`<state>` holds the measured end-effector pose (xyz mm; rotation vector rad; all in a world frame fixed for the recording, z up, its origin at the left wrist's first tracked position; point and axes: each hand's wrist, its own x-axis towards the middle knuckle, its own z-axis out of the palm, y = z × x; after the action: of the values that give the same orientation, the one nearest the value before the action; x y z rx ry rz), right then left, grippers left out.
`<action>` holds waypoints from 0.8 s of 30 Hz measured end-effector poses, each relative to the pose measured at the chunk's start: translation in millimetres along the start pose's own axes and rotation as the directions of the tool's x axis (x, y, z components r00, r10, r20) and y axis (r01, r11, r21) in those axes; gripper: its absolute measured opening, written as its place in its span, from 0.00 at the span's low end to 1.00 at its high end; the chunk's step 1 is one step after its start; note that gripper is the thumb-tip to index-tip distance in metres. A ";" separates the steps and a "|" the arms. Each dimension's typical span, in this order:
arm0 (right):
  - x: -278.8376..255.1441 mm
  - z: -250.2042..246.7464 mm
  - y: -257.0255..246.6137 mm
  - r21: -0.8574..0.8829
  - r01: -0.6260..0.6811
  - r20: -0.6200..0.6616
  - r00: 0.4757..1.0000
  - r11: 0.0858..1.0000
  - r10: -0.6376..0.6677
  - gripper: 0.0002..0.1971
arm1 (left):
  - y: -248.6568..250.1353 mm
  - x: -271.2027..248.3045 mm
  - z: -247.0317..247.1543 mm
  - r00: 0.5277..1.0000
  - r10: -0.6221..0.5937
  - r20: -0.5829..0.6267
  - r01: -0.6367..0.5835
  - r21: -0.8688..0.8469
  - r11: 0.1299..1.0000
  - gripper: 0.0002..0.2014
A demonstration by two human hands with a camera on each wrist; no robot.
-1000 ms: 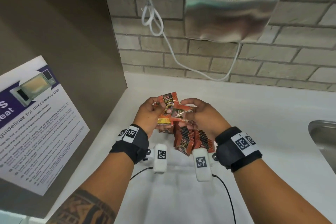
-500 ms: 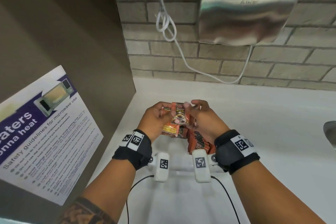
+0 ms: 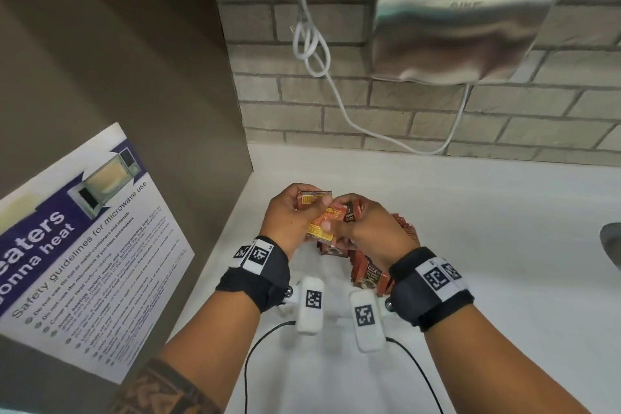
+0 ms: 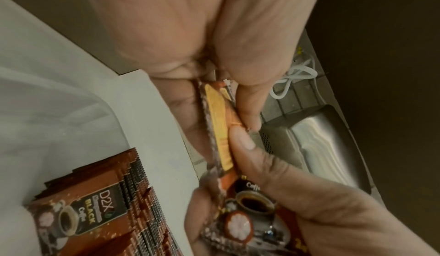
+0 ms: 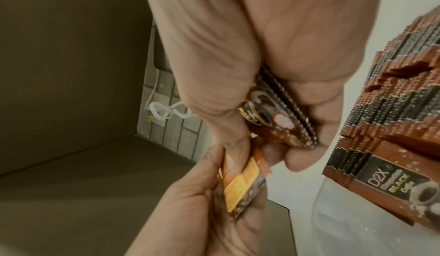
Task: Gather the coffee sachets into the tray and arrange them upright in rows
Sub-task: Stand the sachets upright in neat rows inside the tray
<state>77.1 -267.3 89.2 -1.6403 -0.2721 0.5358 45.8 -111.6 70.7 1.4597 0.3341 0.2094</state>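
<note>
Both hands meet above the white tray (image 3: 336, 339), each gripping brown-and-orange coffee sachets. My left hand (image 3: 295, 215) holds a small stack of sachets (image 3: 324, 227) edge-on between thumb and fingers (image 4: 247, 107). My right hand (image 3: 369, 228) pinches other sachets (image 5: 273, 117), and its thumb touches the left hand's stack. Below the hands, rows of D2X Black Coffee sachets (image 3: 369, 274) stand upright in the tray, their fronts facing me (image 4: 95, 209) (image 5: 393, 175).
A brown cabinet side (image 3: 117, 60) with a microwave safety poster (image 3: 84, 262) stands close on the left. A steel hand dryer (image 3: 463, 20) and a looped white cable (image 3: 312, 47) hang on the brick wall. A sink edge (image 3: 611, 242) shows at far right on the white counter (image 3: 487, 212).
The hands have drawn together and turned the sachets from face-on to edge-on. The head view has shifted, so the hands sit lower and more to the right.
</note>
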 end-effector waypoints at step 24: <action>8.8 -20.4 -6.2 -0.265 0.088 -0.213 0.966 0.960 -0.147 0.30 | 2.5 3.7 -0.8 0.985 0.069 0.155 -0.079 0.056 0.995 0.10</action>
<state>95.5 -279.9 95.0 -1.9027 -0.2726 0.2212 49.1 -109.4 72.7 1.5408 0.1627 0.1468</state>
